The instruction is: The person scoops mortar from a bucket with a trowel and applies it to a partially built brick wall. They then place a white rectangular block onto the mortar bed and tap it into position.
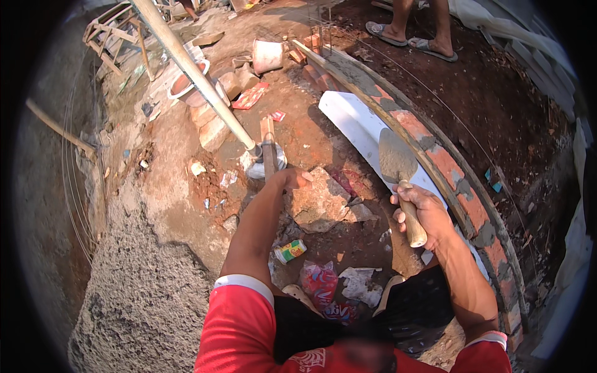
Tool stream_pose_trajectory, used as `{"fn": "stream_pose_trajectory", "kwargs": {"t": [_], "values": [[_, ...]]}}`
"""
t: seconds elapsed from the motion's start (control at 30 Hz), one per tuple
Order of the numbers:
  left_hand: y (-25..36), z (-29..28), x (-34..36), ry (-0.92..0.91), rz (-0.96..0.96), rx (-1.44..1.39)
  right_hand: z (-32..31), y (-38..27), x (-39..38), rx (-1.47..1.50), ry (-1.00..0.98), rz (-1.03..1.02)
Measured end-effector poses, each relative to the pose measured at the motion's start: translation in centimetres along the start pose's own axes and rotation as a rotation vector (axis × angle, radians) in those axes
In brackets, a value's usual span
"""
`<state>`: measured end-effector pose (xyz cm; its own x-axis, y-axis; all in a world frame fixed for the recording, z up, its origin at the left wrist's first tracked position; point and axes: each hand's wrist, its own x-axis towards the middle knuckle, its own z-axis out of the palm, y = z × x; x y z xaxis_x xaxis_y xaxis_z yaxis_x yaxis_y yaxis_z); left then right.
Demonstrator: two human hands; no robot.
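Note:
My right hand (426,211) is closed round the wooden handle of a trowel (398,155). The blade, coated in grey mortar, points away from me over a white board (357,121) beside a low brick wall (444,165). My left hand (293,179) is at the top edge of a large rough stone (320,199); most of its fingers are hidden, so its grip cannot be made out. Just beyond my left wrist is a narrow wooden piece (268,149). A long pole (199,81) slants down from the upper left to a grey-white lump (255,166) beside that wood.
Grey mortar or sand (143,292) heaps at the lower left. Between my feet lie crumpled wrappers (320,283) and a small cup (290,251). Farther off stand a bucket (267,56) and a basin (186,81). A taut string crosses beyond the wall, near another person's sandalled feet (432,48).

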<state>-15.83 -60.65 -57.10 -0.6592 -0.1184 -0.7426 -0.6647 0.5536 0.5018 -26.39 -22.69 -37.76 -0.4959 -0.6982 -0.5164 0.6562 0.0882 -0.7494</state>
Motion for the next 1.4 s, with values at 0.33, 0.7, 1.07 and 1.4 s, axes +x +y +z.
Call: {"fn": "stream_pose_trajectory", "kwargs": {"t": [0.33,0.7,1.07,1.4], "values": [[-1.6,0.4,1.5,0.075,0.041,0.113,0.1,0.0,0.3,-0.02,0.012,0.011],[-0.4,0.4,0.3,0.071,-0.013,0.069,0.1,-0.1,0.2,-0.073,0.009,0.011],[-0.7,0.3,1.1,0.055,-0.003,0.115,-0.1,0.1,0.3,-0.03,0.015,0.0],[0.3,0.4,-0.4,0.047,-0.036,0.045,-0.2,0.2,0.4,-0.029,0.014,-0.003]]}}
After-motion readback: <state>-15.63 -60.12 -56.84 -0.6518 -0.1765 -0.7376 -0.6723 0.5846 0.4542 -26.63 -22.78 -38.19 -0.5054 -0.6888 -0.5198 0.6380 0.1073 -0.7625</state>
